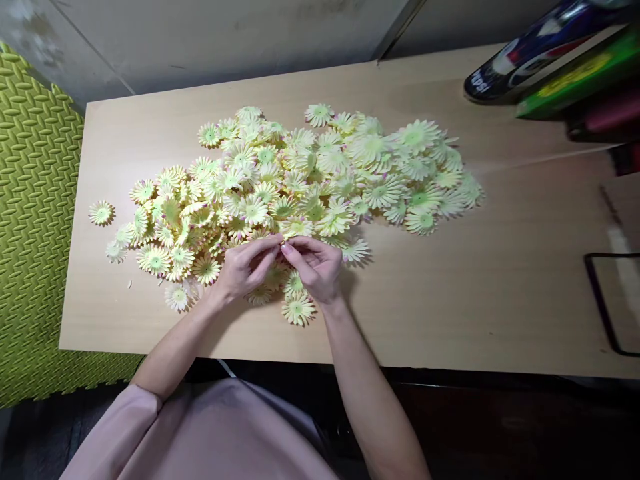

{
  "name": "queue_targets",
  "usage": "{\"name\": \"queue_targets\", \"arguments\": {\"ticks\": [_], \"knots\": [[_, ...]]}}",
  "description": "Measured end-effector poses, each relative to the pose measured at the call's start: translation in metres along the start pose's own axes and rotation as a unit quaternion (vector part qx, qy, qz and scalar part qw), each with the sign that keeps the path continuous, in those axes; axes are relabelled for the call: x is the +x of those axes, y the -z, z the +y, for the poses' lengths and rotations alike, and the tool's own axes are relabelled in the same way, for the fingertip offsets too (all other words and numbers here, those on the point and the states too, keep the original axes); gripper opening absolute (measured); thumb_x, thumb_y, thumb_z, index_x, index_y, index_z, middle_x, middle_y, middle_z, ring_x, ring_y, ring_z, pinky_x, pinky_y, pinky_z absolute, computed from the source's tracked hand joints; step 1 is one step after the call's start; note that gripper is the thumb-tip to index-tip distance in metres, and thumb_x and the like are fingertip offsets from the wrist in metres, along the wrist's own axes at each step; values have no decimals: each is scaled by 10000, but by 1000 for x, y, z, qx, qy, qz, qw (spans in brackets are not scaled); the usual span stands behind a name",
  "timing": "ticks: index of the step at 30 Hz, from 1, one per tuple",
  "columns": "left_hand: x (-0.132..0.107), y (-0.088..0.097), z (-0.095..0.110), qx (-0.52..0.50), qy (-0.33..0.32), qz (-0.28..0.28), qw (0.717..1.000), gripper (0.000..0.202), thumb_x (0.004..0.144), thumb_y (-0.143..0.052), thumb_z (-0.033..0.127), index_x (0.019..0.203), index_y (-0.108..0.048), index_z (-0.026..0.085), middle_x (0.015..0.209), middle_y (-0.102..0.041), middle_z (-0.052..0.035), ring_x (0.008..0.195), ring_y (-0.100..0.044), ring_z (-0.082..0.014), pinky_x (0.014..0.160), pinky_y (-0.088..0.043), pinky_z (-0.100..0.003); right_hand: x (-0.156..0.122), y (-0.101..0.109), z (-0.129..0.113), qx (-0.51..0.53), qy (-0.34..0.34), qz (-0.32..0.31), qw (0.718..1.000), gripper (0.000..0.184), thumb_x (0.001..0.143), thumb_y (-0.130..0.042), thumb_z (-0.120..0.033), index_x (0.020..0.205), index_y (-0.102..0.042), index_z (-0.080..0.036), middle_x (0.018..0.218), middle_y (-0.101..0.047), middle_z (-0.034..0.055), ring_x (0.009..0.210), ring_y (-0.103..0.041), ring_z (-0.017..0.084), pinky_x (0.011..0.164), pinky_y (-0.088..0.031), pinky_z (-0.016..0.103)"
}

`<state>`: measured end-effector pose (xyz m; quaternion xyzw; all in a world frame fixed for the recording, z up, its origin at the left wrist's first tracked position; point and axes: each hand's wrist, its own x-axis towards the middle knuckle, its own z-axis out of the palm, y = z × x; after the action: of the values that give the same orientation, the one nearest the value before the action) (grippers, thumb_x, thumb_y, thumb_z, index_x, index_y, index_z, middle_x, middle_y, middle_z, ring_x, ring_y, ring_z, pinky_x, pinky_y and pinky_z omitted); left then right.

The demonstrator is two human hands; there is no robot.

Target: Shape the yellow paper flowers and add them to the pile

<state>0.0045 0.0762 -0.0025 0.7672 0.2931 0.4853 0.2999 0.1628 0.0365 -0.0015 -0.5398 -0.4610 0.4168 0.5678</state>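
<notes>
Many pale yellow artificial daisy heads (255,210) with green centres and pinkish petal tips lie heaped across the table. My left hand (250,263) and my right hand (315,263) meet above the near edge of this heap, fingertips almost touching. Thumb and fingers of both are pinched together. Whatever sits between them is too small or too covered to make out; a daisy head (297,228) shows just beyond the fingertips. Below my right hand, a daisy head (299,310) lies on the wood. Another daisy head (102,213) rests apart at the left.
The light wooden table (450,300) runs along a grey wall (225,40). At the back right stand a Pepsi bottle (520,63) and a green package (575,80). A black metal frame (595,307) is at the right edge. Green textured foam matting (35,233) borders the left side.
</notes>
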Motion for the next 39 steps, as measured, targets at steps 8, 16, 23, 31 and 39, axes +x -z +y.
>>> {"name": "queue_targets", "arguments": {"ticks": [8,16,23,31,39], "knots": [[-4,0,-3,-5,8,-17,1000,290,955,-561,163,1210,-700,151,1152,-771,-111,1045,-752,-170,916,-612,-252,1,0,-3,-12,-3,10,1000,269,795,-771,-480,765,-743,-214,613,-646,5,528,-578,131,479,-531,255],[-2,0,-1,-12,12,-11,1000,268,959,-572,172,1185,-710,133,1134,-774,-121,1031,-756,-171,910,-610,-235,1,-1,-2,6,-6,5,1000,229,806,-770,-437,784,-750,-210,664,-680,6,526,-575,117,468,-516,237],[-1,1,0,-3,19,-6,1000,252,959,-579,189,1160,-719,131,1101,-784,-115,973,-768,-154,861,-619,-218,2,-1,0,6,3,4,1000,218,807,-769,-426,803,-757,-209,697,-708,12,559,-608,124,502,-544,236],[-1,0,0,10,10,-3,1000,257,950,-586,163,1171,-713,130,1086,-788,-113,964,-770,-153,860,-623,-217,2,-1,-1,14,-3,2,1000,201,812,-758,-418,825,-756,-217,748,-731,24,607,-645,140,548,-579,254],[-3,-1,-5,59,-69,-4,996,312,952,-568,129,1248,-666,142,1180,-760,-118,1096,-736,-155,936,-613,-234,2,1,1,35,-7,7,999,131,798,-765,-342,817,-763,-212,729,-729,23,581,-626,129,493,-537,235]]}}
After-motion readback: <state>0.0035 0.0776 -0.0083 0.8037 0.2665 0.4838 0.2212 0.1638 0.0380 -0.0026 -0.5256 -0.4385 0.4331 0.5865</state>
